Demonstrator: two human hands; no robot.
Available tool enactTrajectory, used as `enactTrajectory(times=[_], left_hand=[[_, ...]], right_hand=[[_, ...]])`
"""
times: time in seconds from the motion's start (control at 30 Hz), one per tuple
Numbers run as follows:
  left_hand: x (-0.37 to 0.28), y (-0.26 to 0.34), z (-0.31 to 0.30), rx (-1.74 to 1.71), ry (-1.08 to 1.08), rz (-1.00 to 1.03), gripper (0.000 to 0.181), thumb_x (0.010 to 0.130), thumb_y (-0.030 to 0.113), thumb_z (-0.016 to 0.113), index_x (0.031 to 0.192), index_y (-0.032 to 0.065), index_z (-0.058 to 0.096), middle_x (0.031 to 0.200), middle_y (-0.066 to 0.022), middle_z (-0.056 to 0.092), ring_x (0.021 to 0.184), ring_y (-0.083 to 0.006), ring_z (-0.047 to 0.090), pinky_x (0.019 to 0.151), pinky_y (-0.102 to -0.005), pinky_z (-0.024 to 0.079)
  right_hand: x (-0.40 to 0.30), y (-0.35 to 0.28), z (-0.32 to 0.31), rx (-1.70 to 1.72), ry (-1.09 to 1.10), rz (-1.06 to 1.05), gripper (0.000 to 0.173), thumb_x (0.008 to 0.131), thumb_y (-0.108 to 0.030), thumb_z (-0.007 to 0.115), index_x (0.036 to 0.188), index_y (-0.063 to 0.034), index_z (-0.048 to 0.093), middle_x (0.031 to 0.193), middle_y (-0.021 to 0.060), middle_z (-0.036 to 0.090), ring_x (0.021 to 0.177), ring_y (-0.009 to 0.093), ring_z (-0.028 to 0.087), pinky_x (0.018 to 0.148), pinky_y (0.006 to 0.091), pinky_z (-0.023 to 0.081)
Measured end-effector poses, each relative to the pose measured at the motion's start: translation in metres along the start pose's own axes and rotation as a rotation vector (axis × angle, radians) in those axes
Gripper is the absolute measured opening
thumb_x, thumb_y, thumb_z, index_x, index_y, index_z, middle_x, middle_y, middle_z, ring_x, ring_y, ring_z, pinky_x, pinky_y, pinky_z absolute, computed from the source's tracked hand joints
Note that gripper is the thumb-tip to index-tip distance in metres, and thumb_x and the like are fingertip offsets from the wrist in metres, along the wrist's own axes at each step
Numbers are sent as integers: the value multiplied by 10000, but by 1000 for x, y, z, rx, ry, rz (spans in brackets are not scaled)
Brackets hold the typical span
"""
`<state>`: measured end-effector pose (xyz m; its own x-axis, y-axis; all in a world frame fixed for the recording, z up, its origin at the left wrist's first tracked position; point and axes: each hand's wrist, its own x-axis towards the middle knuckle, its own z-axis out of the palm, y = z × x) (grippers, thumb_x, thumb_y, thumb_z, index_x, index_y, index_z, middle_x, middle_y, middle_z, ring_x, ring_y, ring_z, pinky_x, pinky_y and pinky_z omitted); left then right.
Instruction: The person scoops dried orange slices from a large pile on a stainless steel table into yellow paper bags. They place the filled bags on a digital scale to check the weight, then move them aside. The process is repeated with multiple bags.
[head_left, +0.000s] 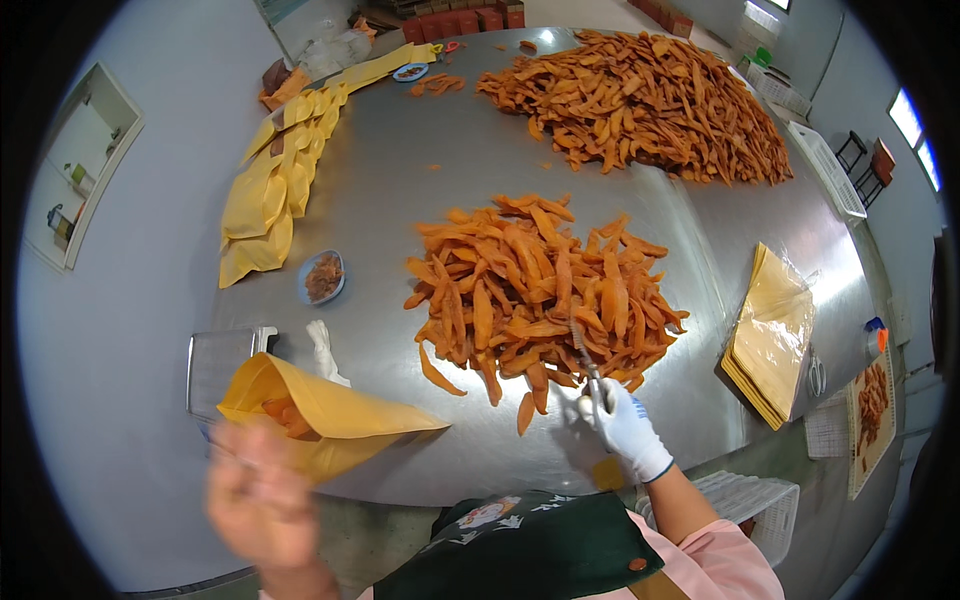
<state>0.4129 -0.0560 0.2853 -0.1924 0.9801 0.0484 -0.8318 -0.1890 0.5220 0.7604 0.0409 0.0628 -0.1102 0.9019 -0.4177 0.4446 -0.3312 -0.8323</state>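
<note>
My right hand (626, 427), in a white knit glove, grips metal tongs (598, 394). Their serrated end reaches into the near pile of orange dried strips (525, 285), which look like sweet potato. My bare left hand (262, 491) is blurred, in front of the mouth of a yellow paper bag (337, 397). Whether its fingers hold anything cannot be made out. The bag lies tilted with its mouth to the left, and a few orange strips (289, 416) show inside. Partly behind it stands a clear-sided tray or scale (225, 364).
A blue dish of brown scraps (322, 277) and a white cloth (324, 352) are at left. Filled yellow bags (259, 202) line the far-left edge. A larger strip pile (645, 105) covers the far right. Flat bags in plastic (772, 330) and scissors (817, 373) lie right.
</note>
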Motion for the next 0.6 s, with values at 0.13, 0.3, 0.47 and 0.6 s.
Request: enactTrajectory(times=[0.13,0.3,0.47,0.6], left_hand=[[36,125,-39,174,93,333,281,1053,87,427,1313,-19,449,927,-41,419,652,-89,371,505,-232,298],[125,172,-180,279,344,149,401,938,-35,599,1320,-41,481,1023,-49,562,708,-85,456,566,-214,366],[220,133,-325,292,402,-136,302,998,308,586,1070,20,644,842,-26,637,764,-128,571,612,-238,436],[304,98,-386,234,625,-103,360,1044,278,492,1110,-62,588,971,-144,634,884,-252,628,824,-376,565]], right_hand=[[-11,-1,10,-70,63,-36,368,885,-347,689,1029,-18,608,795,88,638,718,183,601,675,321,477],[-36,-19,44,-109,65,12,380,874,-365,702,1051,-37,628,834,140,678,760,263,647,713,372,494],[-52,-25,82,3,147,67,251,893,-239,693,1020,-36,619,739,47,609,675,95,574,615,280,455],[-59,-29,116,107,237,93,226,900,-165,680,1062,-25,606,777,-3,598,644,80,542,592,257,450]])
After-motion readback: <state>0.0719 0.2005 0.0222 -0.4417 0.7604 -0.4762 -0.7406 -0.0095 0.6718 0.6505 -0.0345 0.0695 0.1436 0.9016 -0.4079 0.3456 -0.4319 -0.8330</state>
